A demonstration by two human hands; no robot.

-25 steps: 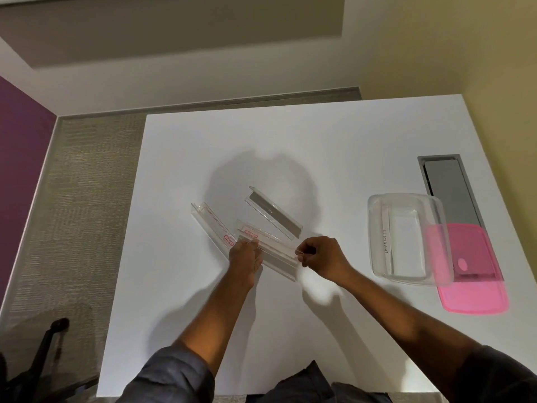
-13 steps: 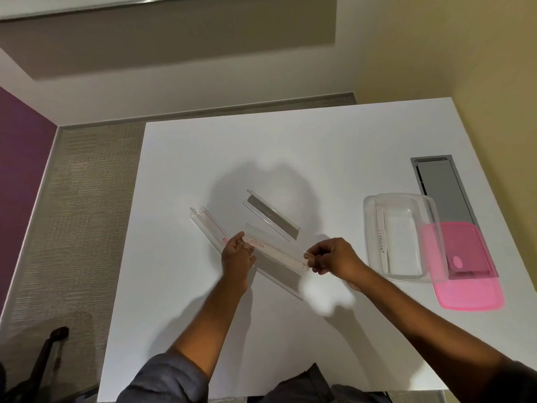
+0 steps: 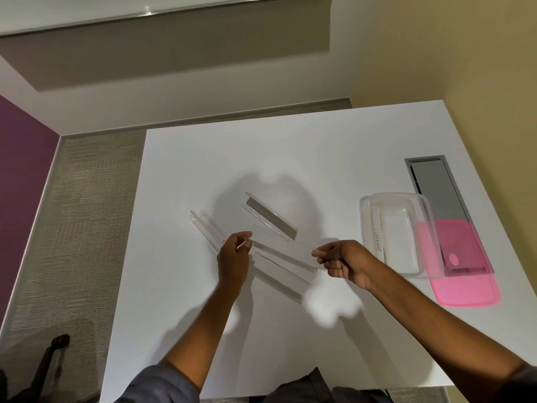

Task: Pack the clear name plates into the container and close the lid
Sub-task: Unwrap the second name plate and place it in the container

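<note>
- Hands meet over the middle of the white table (image 3: 290,146), each pinching one end of a clear name plate (image 3: 280,248) that is held slightly above the tabletop.
- The left hand (image 3: 234,260) grips the plate's left end between thumb and fingertips; its other fingers are curled in.
- The right hand (image 3: 343,261) pinches the right end of the same plate between thumb and forefinger, with the remaining fingers folded under.
- The held plate runs slantwise between the two hands, its left end a little farther from the person than its right end, and its shadow falls on the table just below it.
- A second name plate (image 3: 207,228), with red markings, lies flat on the table; its near end is hidden behind the left hand.
- A third name plate (image 3: 270,216) lies apart, beyond the held one, toward the table's centre.
- The clear container (image 3: 367,225) sits near the table's right edge, open, well to the right of the right hand; a strip with handwritten lettering lies inside along its left wall.
- The pink lid (image 3: 465,289) lies flat by the right edge, partly tucked under the container's near right corner.
- A grey cable hatch (image 3: 433,187) is set into the table beyond the lid.
</note>
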